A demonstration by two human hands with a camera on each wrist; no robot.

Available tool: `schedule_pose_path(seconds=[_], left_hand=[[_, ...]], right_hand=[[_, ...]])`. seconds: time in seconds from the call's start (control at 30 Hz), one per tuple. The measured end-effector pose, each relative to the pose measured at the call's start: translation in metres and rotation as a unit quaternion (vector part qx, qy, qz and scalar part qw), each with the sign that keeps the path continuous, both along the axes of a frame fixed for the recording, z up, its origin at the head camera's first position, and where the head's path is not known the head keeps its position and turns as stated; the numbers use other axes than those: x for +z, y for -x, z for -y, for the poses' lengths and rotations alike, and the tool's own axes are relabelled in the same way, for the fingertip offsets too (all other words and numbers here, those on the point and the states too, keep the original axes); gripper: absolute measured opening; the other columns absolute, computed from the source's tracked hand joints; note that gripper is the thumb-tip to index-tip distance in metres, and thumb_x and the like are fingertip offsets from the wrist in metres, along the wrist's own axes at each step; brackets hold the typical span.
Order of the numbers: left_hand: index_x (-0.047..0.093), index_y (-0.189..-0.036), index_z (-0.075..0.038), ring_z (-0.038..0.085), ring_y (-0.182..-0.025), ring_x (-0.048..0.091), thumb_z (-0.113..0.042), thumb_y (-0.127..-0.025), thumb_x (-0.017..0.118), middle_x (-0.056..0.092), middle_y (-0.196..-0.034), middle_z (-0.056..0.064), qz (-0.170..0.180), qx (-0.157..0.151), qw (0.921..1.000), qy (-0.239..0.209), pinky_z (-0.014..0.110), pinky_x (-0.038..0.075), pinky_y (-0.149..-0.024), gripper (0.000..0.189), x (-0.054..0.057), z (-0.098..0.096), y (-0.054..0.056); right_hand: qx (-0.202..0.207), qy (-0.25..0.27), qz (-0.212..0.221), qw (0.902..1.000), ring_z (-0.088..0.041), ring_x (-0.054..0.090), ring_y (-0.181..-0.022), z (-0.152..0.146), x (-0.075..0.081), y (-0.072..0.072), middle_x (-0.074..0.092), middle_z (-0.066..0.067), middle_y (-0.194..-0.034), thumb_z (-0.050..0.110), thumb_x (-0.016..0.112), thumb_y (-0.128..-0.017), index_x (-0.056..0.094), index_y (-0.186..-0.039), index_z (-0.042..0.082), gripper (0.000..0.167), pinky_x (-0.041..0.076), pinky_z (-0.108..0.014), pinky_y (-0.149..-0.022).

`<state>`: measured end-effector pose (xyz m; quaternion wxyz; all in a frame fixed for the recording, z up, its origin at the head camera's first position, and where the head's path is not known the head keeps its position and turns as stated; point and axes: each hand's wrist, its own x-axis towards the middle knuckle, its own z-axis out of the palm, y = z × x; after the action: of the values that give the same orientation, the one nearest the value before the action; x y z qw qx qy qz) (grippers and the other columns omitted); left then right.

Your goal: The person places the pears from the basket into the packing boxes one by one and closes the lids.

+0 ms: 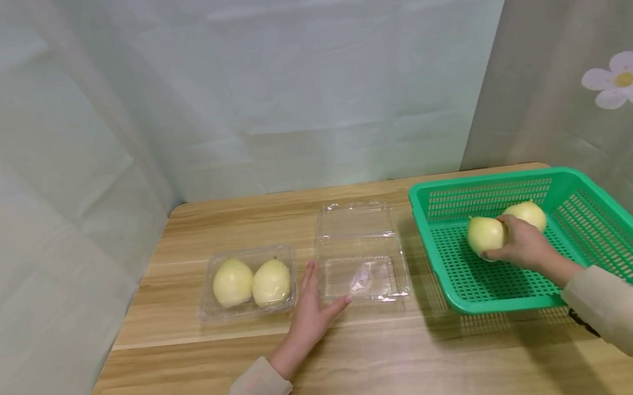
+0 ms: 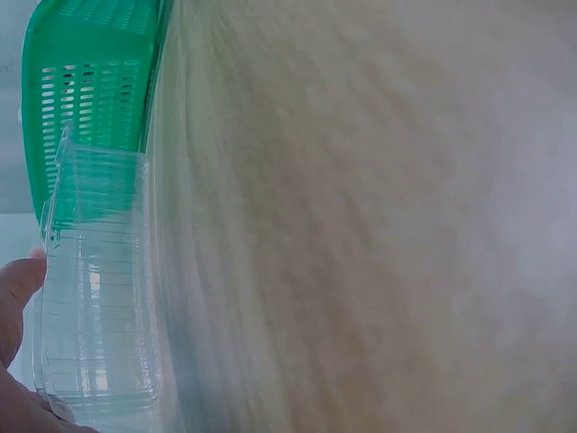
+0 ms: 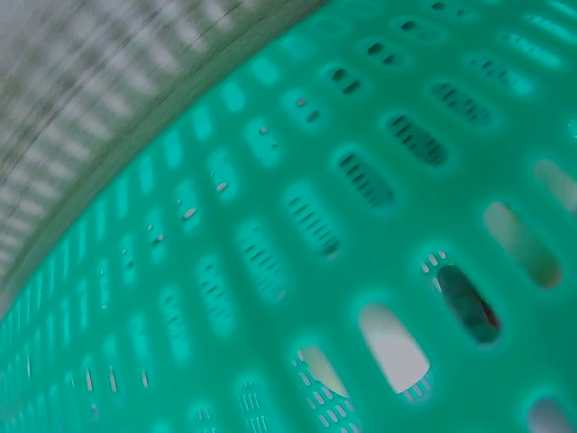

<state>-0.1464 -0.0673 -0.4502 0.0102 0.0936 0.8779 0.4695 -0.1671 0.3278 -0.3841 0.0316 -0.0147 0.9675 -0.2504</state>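
Observation:
My right hand (image 1: 522,244) grips a pale yellow pear (image 1: 484,235) inside the green plastic basket (image 1: 441,274). Just behind that hand, a second pear (image 1: 531,213) lies partly covered by it. My left hand (image 1: 308,312), fingers extended and thumb spread, is at the near left corner of a clear plastic clamshell box (image 1: 357,245) with its lid folded back. In the left wrist view the thumb (image 2: 20,281) lies along that box's rim. The right wrist view is filled by the basket's slotted wall (image 3: 270,298), hiding the right hand's grasp.
Left of my left hand, a second clear clamshell box (image 1: 207,306) contains two pears (image 1: 232,282) side by side. Everything stands on a wood-grain table (image 1: 370,361), with a pale curtain (image 1: 310,94) hanging behind its far edge.

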Motion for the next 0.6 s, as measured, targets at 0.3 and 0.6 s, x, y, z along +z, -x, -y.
schedule_pose_path(seconds=[0.3, 0.6], left_hand=[[0.022, -0.147, 0.007, 0.042, -0.142, 0.019, -0.032, -0.079, 0.076, 0.016, -0.156, 0.023, -0.010, 0.006, 0.9999, 0.008, 0.059, 0.021, -0.113, 0.095, -0.0008, -0.0016, -0.0011], [0.023, -0.146, 0.008, 0.041, -0.142, 0.019, -0.033, -0.079, 0.076, 0.019, -0.155, 0.024, -0.023, 0.011, 0.9997, 0.002, 0.057, 0.020, -0.114, 0.095, -0.0020, -0.0029, -0.0021]], right_hand=[[-0.011, -0.002, -0.010, 0.9999, -0.049, 0.057, -0.091, 0.0029, 0.0031, -0.0022, 0.049, -0.043, -0.115, 0.029, 0.078, -0.076, 0.035, -0.129, -0.023, 0.085, 0.051, -0.052, -0.066], [-0.028, 0.013, -0.026, 0.9992, -0.049, 0.057, -0.088, 0.0041, 0.0100, -0.0045, 0.049, -0.043, -0.113, 0.027, 0.078, -0.077, 0.033, -0.129, -0.023, 0.085, 0.053, -0.046, -0.060]])
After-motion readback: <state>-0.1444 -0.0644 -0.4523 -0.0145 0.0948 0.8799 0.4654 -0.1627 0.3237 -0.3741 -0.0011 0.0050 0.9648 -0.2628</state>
